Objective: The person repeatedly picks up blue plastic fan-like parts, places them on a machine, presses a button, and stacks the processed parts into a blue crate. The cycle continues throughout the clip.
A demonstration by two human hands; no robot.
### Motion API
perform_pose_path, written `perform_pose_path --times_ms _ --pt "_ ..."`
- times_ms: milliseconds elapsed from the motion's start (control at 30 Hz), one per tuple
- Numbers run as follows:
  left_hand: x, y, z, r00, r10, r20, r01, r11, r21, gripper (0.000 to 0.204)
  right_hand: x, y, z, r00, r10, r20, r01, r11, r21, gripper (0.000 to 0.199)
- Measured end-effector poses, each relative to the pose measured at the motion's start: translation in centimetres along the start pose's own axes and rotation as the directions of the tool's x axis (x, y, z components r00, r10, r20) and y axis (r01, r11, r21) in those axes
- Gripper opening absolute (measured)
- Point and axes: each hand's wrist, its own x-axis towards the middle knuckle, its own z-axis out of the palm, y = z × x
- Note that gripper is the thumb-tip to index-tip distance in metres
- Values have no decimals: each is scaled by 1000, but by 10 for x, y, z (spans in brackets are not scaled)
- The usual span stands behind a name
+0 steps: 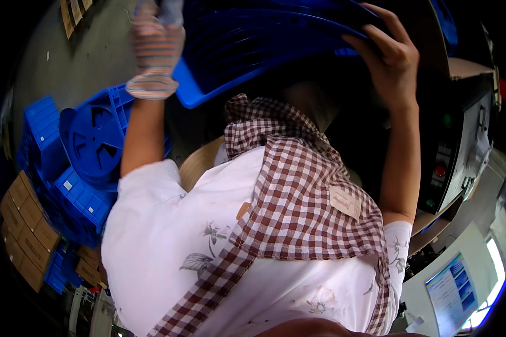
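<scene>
A large dark blue plastic bin (202, 91) fills the top middle, with curved, rib-like shapes inside and a brighter rounded corner at its lower left. My right hand (391, 56) is bare and closed on the right edge of this blue plastic, fingers over the rim and thumb lower down. In a striped knit glove, my left hand (156, 48) is raised beside the bin's left side. Its fingers are blurred and partly cut off by the top edge, so whether they hold anything cannot be made out.
Blue plastic bins (84, 194) and a round blue reel-like piece (95, 140) are stacked at left, near brown cartons (28, 230). A dark machine with buttons (447, 163) stands at right, above a lit screen (452, 295). A wooden round seat (199, 163) shows beside my apron.
</scene>
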Motion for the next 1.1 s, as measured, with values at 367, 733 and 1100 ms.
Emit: perform_pose_path --times_ms 367,733,1100 --pt "-99 -199 101 728 -448 520 500 865 45 44 5 -29 -14 944 -266 194 261 964 51 16" --pt "-62 -181 63 458 -478 749 770 634 -67 60 -72 -13 184 877 -280 389 229 958 172 18" --pt "-73 -124 84 643 -148 751 -94 958 270 46 -177 11 83 790 507 344 -610 709 355 21"
